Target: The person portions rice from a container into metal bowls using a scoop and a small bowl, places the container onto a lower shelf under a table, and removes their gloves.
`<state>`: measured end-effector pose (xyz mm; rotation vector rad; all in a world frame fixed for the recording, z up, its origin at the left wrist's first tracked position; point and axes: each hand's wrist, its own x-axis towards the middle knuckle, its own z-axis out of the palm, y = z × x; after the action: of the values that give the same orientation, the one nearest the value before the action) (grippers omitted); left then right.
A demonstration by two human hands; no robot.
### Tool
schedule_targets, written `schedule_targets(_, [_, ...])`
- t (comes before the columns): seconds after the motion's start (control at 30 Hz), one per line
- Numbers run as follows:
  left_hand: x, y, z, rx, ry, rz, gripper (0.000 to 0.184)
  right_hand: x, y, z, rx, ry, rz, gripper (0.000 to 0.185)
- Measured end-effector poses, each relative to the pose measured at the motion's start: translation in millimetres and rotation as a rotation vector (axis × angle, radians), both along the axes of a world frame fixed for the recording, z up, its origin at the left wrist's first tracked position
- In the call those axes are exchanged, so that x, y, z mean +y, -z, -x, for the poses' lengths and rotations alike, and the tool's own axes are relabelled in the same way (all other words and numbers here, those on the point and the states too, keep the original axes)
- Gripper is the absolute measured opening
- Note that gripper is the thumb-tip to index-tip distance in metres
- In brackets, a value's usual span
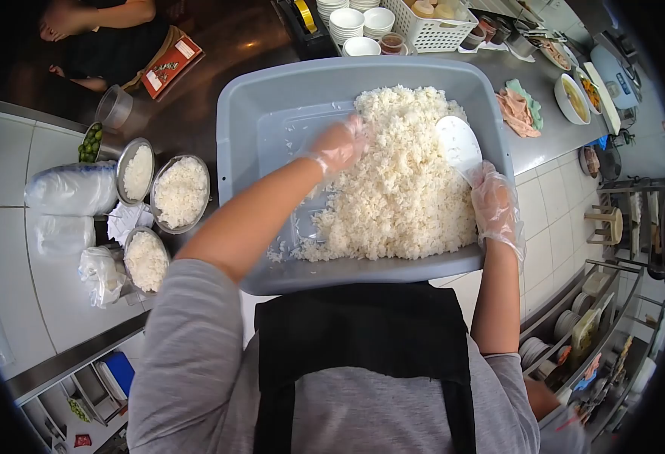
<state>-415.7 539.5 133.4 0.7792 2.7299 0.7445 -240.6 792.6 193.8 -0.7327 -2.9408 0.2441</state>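
Note:
A large grey plastic tub (234, 113) holds a big heap of cooked white rice (400, 181), piled mostly toward its right side. My left hand (344, 144), in a clear plastic glove, is at the left flank of the heap. Motion smears its fingers, so I cannot see whether they hold rice. At the tub's right wall, my gloved right hand (495, 198) is closed around the handle of a white rice paddle (459, 142). The paddle's blade rests against the rice.
Metal bowls of rice (181, 193) stand at left beside plastic bags (71, 189) and a container of green citrus (90, 144). White bowls (348, 26), a white basket (431, 26), cloths (519, 110) and a soup bowl (572, 98) line the counter. Another person (113, 38) is at upper left.

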Motion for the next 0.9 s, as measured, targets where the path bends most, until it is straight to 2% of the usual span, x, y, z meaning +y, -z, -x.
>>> schedule_targets(0.13, [-32.8,-13.7,-4.1,-0.213,0.31,0.157,0.027,-4.6,-9.6,3.5,-0.062,0.02,0.028,0.03])
schedule_targets(0.17, [-29.9,-8.5,-2.4,-0.217,0.315,0.16,0.027,-3.2,-9.0,4.3,-0.066,0.025,0.031,0.03])
schedule_targets(0.23, [-23.0,8.2,9.9,0.379,0.134,-0.083,0.025,0.2,-4.6,6.3,-0.12,0.027,0.013,0.031])
schedule_targets(0.27, [-22.9,9.7,25.5,0.079,0.168,-0.074,0.031,0.7,-1.9,4.5,-0.131,0.024,0.019,0.031])
schedule_targets(0.3, [-22.8,-3.5,20.6,0.068,0.161,-0.066,0.031,1.7,1.9,3.4,-0.077,0.023,0.026,0.031])
schedule_targets(0.37, [-20.0,-33.5,6.2,-0.43,0.245,0.362,0.04,3.5,7.7,3.8,-0.034,0.011,0.043,0.031])
schedule_targets(0.4, [-29.6,-28.4,-3.7,-0.443,0.24,0.37,0.04,5.1,9.9,3.5,-0.008,0.004,0.035,0.032])
schedule_targets(0.47, [-53.7,-18.2,-27.8,-0.087,0.429,0.41,0.04,9.9,15.0,2.7,0.028,-0.022,0.037,0.032])
schedule_targets(0.5, [-58.7,-26.5,-40.6,-0.099,0.431,0.418,0.04,7.2,12.3,2.8,0.017,-0.021,0.047,0.032])
schedule_targets(0.57, [-61.0,-52.9,-57.3,-0.266,0.492,0.588,0.04,3.5,4.8,4.1,-0.006,-0.014,0.026,0.031])
schedule_targets(0.6, [-71.0,-44.5,-58.5,-0.269,0.498,0.589,0.04,7.0,9.7,2.6,0.033,-0.044,0.025,0.028])
schedule_targets(0.67, [-97.8,-20.7,-60.1,-0.022,0.671,0.41,0.046,2.0,2.1,0.3,0.023,-0.038,0.031,0.027])
schedule_targets(0.7, [-93.3,-35.1,-65.2,-0.025,0.668,0.408,0.046,-1.0,-1.7,1.1,0.016,-0.039,0.039,0.025])
schedule_targets(0.77, [-76.9,-79.5,-87.1,-0.283,0.55,0.578,0.055,-3.2,-3.0,1.9,0.009,-0.04,0.047,0.025])
schedule_targets(0.8, [-75.3,-78.0,-100.4,-0.289,0.544,0.574,0.055,-4.1,-3.9,2.7,0.005,-0.037,0.052,0.025])
schedule_targets(0.87, [-74.7,-71.6,-121.0,-0.513,0.43,0.622,0.062,-8.4,-8.4,3.0,-0.012,-0.031,0.036,0.026])
schedule_targets(0.9, [-77.1,-67.9,-124.4,-0.515,0.427,0.619,0.062,-10.4,-9.0,3.1,-0.024,-0.016,0.022,0.028])
